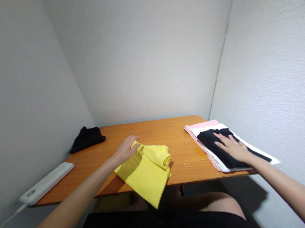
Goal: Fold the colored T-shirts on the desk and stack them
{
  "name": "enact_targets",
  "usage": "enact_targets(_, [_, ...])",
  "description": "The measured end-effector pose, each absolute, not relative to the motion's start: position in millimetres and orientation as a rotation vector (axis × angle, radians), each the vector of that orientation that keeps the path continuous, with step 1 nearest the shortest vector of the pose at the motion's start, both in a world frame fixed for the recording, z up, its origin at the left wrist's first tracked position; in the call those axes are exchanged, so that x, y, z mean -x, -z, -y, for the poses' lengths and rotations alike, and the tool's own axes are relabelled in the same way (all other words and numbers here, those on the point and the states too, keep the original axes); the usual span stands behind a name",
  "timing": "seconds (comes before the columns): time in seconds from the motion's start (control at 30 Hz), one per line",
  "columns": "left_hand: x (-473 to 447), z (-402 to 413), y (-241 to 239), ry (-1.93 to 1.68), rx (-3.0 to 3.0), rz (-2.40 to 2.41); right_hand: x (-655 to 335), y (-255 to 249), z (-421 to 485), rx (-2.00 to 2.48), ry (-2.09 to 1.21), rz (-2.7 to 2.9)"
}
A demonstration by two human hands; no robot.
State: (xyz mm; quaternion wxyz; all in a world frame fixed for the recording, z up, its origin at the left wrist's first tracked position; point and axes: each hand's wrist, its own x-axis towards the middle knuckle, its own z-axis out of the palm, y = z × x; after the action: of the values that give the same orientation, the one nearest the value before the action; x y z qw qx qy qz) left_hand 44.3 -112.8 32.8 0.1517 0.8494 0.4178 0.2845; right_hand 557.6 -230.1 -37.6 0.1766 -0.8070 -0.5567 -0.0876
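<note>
The left hand (126, 149) is resting open, palm down, on the far edge of the folded yellow garment (145, 169), pinning it as it is hanging off the table's (153, 127) near edge. The right hand (232, 147) is lying flat, fingers spread, on the black garment (221, 147) topping the stack (207, 128) at the right edge, keeping it smooth. A black bundle (87, 138) is sitting at the far left corner, a white power bank (47, 183) along the left edge.

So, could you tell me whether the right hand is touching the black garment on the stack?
Touching: the head view shows the right hand lying flat on the black garment.
</note>
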Motion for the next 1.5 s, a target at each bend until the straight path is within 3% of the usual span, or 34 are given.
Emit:
enact_targets(0.23, [-97, 175, -40, -0.365, -2.895, -0.653, -475, -16, 249, 2.004, 0.735, 1.853])
enact_targets(0.47, [-73, 172, -36, -0.295, -2.812, -0.830, -360, 9, 254, 1.696, 0.163, 2.118])
enact_targets(0.67, [-17, 181, -59, -0.034, -2.573, -0.964, -314, 19, 234, 1.696, -0.098, 2.020])
enact_targets(0.87, [-25, 195, -73, -0.449, -2.606, -0.993, -271, 21, 217, 1.537, -0.197, 1.988])
enact_targets(1.0, [-45, 187, -80, -0.665, -2.717, -0.848, -258, 6, 226, 1.225, 0.127, 2.182])
enact_targets(1.1, [-52, 178, -77, -0.513, -2.721, -0.855, -258, -9, 235, 1.247, 0.448, 2.222])
enact_targets(1.2, [-58, 173, -65, -0.311, -2.690, -0.969, -262, -13, 239, 1.462, 0.543, 2.138])
enact_targets(1.37, [-69, 174, -42, -0.407, -2.720, -1.275, -260, 0, 243, 1.803, 0.135, 2.053])
enact_targets(1.5, [-73, 176, -34, -0.574, -2.610, -1.329, -256, -1, 241, 1.746, -0.265, 1.933])
